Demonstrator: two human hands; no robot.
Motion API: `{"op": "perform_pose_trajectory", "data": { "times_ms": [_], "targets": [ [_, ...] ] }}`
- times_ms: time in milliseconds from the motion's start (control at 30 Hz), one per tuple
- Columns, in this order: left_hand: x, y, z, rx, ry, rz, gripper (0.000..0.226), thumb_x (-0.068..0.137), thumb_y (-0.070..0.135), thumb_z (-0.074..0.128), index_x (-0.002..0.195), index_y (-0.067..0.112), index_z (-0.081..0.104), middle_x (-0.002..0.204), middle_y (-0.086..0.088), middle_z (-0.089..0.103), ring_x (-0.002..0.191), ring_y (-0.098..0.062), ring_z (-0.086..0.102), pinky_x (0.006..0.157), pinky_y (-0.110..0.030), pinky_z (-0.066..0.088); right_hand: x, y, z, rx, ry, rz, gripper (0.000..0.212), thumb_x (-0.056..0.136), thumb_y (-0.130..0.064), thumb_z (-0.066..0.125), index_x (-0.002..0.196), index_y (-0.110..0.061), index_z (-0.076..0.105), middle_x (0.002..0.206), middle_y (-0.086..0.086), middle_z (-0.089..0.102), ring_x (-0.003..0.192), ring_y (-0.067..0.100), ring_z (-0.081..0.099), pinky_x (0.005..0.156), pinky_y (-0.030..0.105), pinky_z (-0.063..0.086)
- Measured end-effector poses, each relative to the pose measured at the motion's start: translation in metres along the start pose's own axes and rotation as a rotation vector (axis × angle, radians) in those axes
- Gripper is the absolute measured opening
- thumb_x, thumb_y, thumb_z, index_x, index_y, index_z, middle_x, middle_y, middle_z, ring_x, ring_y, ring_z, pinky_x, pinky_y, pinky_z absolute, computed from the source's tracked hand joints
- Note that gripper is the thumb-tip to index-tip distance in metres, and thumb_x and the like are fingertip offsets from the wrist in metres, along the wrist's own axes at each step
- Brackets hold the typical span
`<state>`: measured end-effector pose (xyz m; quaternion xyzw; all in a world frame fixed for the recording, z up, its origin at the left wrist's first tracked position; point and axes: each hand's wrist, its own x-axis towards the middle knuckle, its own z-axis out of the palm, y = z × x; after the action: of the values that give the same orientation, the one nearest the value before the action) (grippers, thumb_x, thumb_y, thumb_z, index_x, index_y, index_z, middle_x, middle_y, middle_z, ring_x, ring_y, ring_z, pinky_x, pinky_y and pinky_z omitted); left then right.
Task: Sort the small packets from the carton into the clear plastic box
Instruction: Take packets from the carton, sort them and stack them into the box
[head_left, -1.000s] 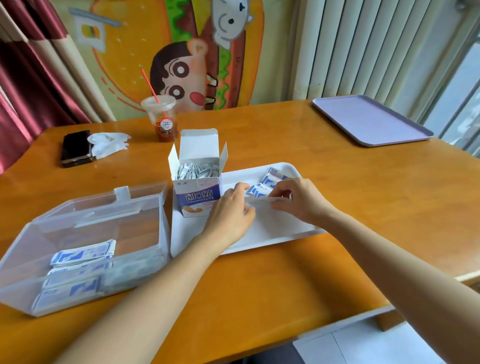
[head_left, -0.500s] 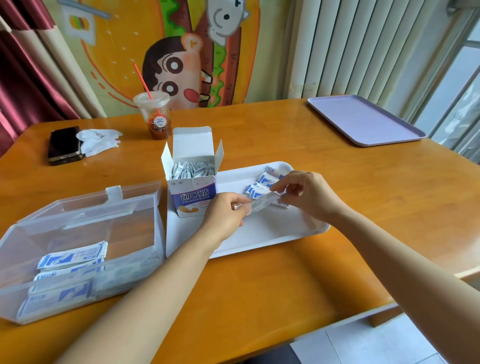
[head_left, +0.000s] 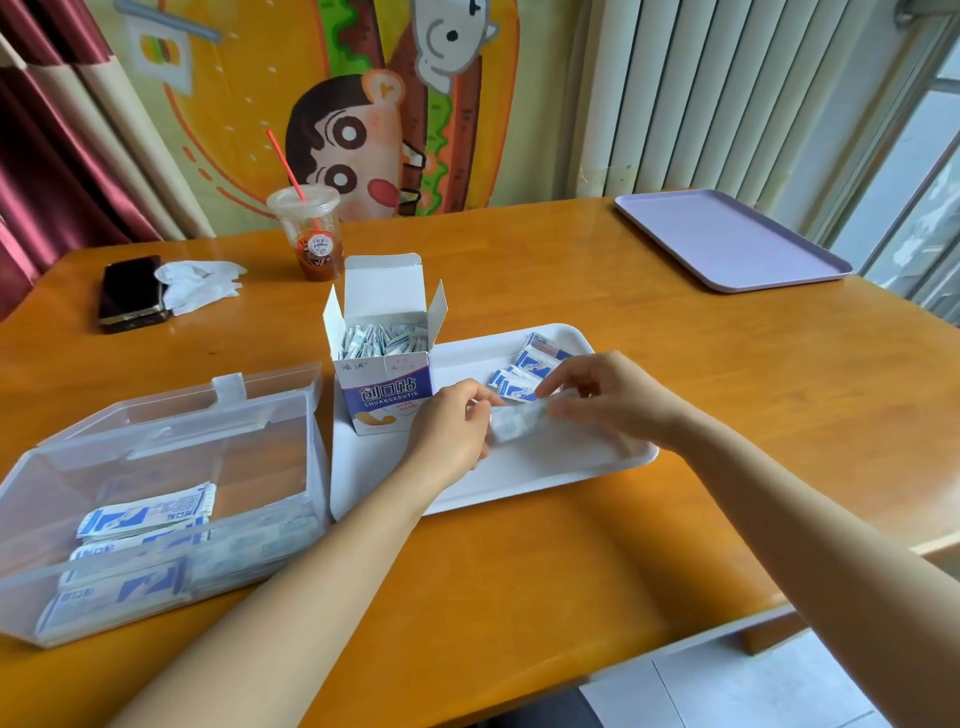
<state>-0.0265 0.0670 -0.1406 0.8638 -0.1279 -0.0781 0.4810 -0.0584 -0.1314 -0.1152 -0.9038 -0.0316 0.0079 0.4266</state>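
An open white and purple carton (head_left: 387, 384) full of small packets stands at the left end of a white tray (head_left: 545, 467). Above the tray, my left hand (head_left: 452, 426) and my right hand (head_left: 613, 395) both pinch one small white packet (head_left: 514, 422) between them. A few loose blue and white packets (head_left: 524, 371) lie on the tray behind my hands. At the left, the clear plastic box (head_left: 156, 499) sits with its lid folded back and several packets stacked inside.
A plastic cup with a red straw (head_left: 311, 234), a black phone (head_left: 130, 293) and crumpled tissue (head_left: 200, 283) lie at the back left of the wooden table. A lilac tray (head_left: 727, 239) sits at the back right. The table's front edge is at lower right.
My hands lifted the packet off the tray surface and now hold it stretched between them; the right hand's fingers have spread. The camera view has shifted slightly.
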Motion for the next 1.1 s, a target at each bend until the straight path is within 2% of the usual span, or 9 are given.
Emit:
{"op": "perform_pose_trajectory", "data": {
  "times_ms": [133, 233, 333, 433, 533, 633, 767, 900, 1100],
  "targets": [
    [-0.003, 0.006, -0.003, -0.082, -0.033, -0.036, 0.027, 0.098, 0.019, 0.038, 0.098, 0.016, 0.065, 0.055, 0.005, 0.056, 0.042, -0.009, 0.050, 0.040, -0.018, 0.034, 0.005, 0.000, 0.018, -0.259, 0.071, -0.056, 0.025, 0.081, -0.016, 0.071, 0.105, -0.020, 0.070, 0.065, -0.007, 0.051, 0.057, 0.006, 0.041, 0.059, 0.023, 0.035],
    [-0.004, 0.003, -0.004, 0.038, -0.067, 0.052, 0.008, 0.090, 0.025, 0.060, 0.096, 0.021, 0.063, 0.089, 0.007, 0.067, 0.051, -0.007, 0.053, 0.049, -0.021, 0.040, 0.003, -0.004, 0.021, -0.305, 0.098, -0.101, 0.019, 0.082, -0.014, 0.069, 0.100, -0.018, 0.074, 0.061, -0.013, 0.051, 0.056, 0.002, 0.046, 0.056, 0.015, 0.035],
    [-0.005, -0.001, -0.004, 0.182, -0.042, 0.154, 0.014, 0.087, 0.016, 0.064, 0.098, 0.026, 0.062, 0.114, 0.002, 0.067, 0.074, -0.014, 0.060, 0.064, -0.028, 0.047, 0.001, -0.006, 0.019, -0.304, 0.085, -0.123, 0.012, 0.080, -0.012, 0.070, 0.090, -0.016, 0.075, 0.072, -0.007, 0.064, 0.061, 0.000, 0.050, 0.058, 0.015, 0.038],
    [-0.009, 0.005, -0.005, 0.288, 0.052, 0.303, 0.012, 0.091, 0.017, 0.060, 0.102, 0.020, 0.062, 0.109, 0.004, 0.067, 0.094, -0.016, 0.062, 0.075, -0.031, 0.047, 0.002, -0.006, 0.016, -0.299, 0.145, -0.142, 0.009, 0.077, -0.014, 0.074, 0.085, -0.018, 0.074, 0.083, -0.002, 0.060, 0.065, 0.009, 0.049, 0.064, 0.027, 0.041],
    [-0.013, 0.005, -0.006, 0.527, 0.090, 0.394, 0.016, 0.092, 0.024, 0.058, 0.108, 0.023, 0.057, 0.107, 0.007, 0.065, 0.086, -0.015, 0.058, 0.069, -0.029, 0.041, 0.000, -0.009, 0.017, -0.309, 0.101, -0.139, 0.012, 0.074, -0.015, 0.077, 0.077, -0.024, 0.069, 0.074, -0.012, 0.052, 0.064, 0.004, 0.047, 0.058, 0.020, 0.034],
    [-0.014, 0.000, -0.006, 0.646, 0.092, 0.428, 0.018, 0.091, 0.029, 0.057, 0.108, 0.023, 0.057, 0.105, 0.006, 0.063, 0.099, -0.017, 0.053, 0.073, -0.028, 0.038, -0.004, -0.014, 0.018, -0.283, 0.067, -0.121, 0.017, 0.073, -0.014, 0.078, 0.073, -0.024, 0.065, 0.065, -0.016, 0.050, 0.063, -0.004, 0.049, 0.056, 0.013, 0.033],
    [-0.015, -0.001, -0.005, 0.672, 0.085, 0.412, 0.015, 0.093, 0.027, 0.056, 0.104, 0.019, 0.062, 0.101, -0.002, 0.056, 0.102, -0.022, 0.048, 0.077, -0.032, 0.040, -0.005, -0.017, 0.020, -0.252, 0.020, -0.088, 0.014, 0.074, -0.016, 0.079, 0.078, -0.019, 0.066, 0.069, -0.014, 0.051, 0.060, -0.012, 0.048, 0.057, 0.009, 0.037],
    [-0.016, -0.003, -0.005, 0.675, 0.068, 0.373, 0.019, 0.095, 0.027, 0.054, 0.110, 0.018, 0.062, 0.103, -0.004, 0.053, 0.103, -0.022, 0.048, 0.081, -0.030, 0.039, -0.008, -0.016, 0.015, -0.228, 0.033, -0.041, 0.017, 0.075, -0.020, 0.080, 0.089, -0.018, 0.070, 0.074, -0.012, 0.053, 0.057, 0.000, 0.046, 0.057, 0.008, 0.037],
    [-0.021, 0.003, -0.006, 0.604, 0.020, 0.342, 0.015, 0.094, 0.017, 0.055, 0.107, 0.016, 0.064, 0.104, -0.005, 0.056, 0.099, -0.022, 0.054, 0.073, -0.022, 0.029, -0.012, -0.017, 0.019, -0.169, -0.027, -0.037, 0.009, 0.079, -0.013, 0.075, 0.082, -0.017, 0.068, 0.076, -0.006, 0.066, 0.063, 0.001, 0.055, 0.060, 0.010, 0.042]
  ]
}}
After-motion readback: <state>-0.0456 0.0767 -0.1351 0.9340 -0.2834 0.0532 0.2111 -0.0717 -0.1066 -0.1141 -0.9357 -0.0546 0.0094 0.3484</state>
